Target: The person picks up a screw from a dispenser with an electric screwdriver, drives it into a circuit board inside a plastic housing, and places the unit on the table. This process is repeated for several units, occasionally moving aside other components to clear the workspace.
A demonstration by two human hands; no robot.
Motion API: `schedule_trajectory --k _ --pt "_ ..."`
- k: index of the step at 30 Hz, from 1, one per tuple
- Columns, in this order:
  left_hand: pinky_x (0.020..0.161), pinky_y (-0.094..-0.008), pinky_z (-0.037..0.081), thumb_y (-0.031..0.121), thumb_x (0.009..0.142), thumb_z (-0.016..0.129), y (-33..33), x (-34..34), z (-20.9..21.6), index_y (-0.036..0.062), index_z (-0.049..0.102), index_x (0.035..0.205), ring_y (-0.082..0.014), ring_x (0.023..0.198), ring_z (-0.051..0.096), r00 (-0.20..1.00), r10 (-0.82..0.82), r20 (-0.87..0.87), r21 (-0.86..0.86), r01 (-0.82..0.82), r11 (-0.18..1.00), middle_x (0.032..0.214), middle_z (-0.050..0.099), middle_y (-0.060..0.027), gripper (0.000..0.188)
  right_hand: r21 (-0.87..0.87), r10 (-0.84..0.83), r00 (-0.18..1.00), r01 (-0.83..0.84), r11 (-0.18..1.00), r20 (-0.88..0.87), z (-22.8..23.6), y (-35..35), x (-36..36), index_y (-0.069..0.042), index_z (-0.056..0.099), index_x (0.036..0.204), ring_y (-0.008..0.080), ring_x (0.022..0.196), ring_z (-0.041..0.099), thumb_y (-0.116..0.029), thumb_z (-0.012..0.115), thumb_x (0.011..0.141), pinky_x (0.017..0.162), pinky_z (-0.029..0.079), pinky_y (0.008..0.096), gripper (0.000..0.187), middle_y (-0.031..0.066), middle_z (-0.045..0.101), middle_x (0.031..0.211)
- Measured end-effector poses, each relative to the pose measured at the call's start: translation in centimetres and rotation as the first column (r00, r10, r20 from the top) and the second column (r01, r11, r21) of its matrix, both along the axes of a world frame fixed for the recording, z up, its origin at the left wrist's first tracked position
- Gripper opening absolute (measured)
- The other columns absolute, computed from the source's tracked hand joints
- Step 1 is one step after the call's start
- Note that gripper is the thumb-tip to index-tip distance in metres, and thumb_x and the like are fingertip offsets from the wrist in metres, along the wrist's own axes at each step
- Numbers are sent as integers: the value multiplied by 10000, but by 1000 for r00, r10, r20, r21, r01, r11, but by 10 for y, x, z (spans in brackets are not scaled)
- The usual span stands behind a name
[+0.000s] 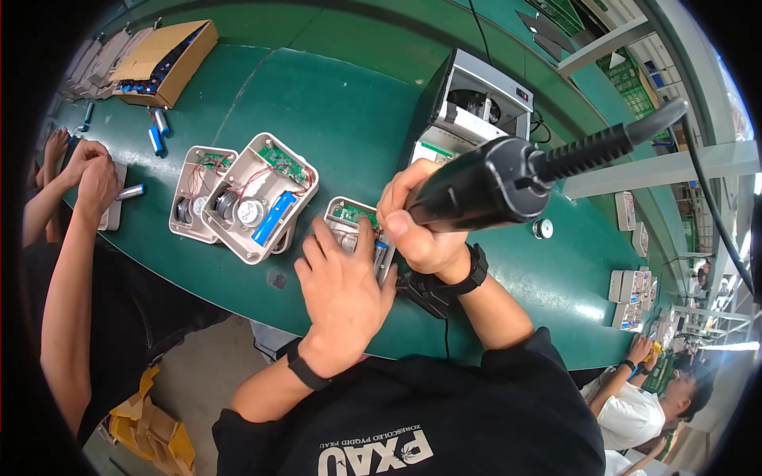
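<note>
My right hand (425, 234) is wrapped round a black corded electric screwdriver (476, 184), held above a small pale plastic housing (333, 204) on the green table. The driver's tip is hidden behind the hand. My left hand (343, 297) spans that housing, thumb along its right side and spread fingers over its left side and inside. In it a green circuit board (351, 213) and part of a blue battery cell (381, 249) show. To the left, a stacked open housing (260, 198) contains a round speaker, red wires and a blue cell.
A black-and-grey boxy machine (476, 95) stands beyond my right hand. A round metal part (542, 228) lies right of it. At far left are a cardboard box (171, 71), loose blue cells (156, 136) and a co-worker's hands (94, 174). More housings (629, 287) sit far right.
</note>
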State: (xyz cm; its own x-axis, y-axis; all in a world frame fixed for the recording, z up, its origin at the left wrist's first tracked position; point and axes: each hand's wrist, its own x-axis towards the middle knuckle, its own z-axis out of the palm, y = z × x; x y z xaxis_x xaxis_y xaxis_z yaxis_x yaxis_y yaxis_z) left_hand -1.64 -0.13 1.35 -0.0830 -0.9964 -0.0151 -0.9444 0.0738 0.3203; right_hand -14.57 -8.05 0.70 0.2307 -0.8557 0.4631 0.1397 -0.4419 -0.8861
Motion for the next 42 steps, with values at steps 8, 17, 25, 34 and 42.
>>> schedule_trajectory --k 8,17,25,34,42 --pt "1220 -580 193 304 923 618 5 34 18 58 573 1383 -339 1474 335 740 -343 578 -119 492 862 1563 408 -211 523 135 -28 982 2 991 189 22 0 -10 -31 479 879 147 527 499 -239 763 878 518 452 309 352 44 517 644" --pt "1222 -583 167 289 970 532 -96 7 25 93 538 1459 -308 1490 315 472 -256 844 -46 537 842 1555 448 -133 526 -166 -56 976 93 982 211 92 10 -65 -54 466 898 172 502 477 -403 707 906 530 448 362 425 60 508 639" --pt "1136 -600 287 414 802 798 -84 34 75 65 356 1552 -348 1339 484 813 65 578 -140 20 990 1406 529 -196 937 -128 -212 973 222 967 88 66 -12 -70 -32 463 861 158 491 451 -289 687 906 495 435 336 344 62 479 603" --pt "1036 -525 398 212 728 848 -29 47 57 50 426 1455 -394 1207 541 973 -119 197 -93 140 986 1325 556 -230 856 -73 -135 985 143 987 112 80 5 -66 -29 461 838 153 483 438 -263 645 911 475 415 324 306 63 469 582" --pt "1045 -504 360 226 637 898 -5 15 8 84 539 1367 -389 1250 478 834 -528 160 -62 542 838 1401 477 -249 826 -178 -243 966 256 950 95 65 -5 -61 -23 454 871 159 487 427 -272 626 915 470 401 319 306 80 476 609"
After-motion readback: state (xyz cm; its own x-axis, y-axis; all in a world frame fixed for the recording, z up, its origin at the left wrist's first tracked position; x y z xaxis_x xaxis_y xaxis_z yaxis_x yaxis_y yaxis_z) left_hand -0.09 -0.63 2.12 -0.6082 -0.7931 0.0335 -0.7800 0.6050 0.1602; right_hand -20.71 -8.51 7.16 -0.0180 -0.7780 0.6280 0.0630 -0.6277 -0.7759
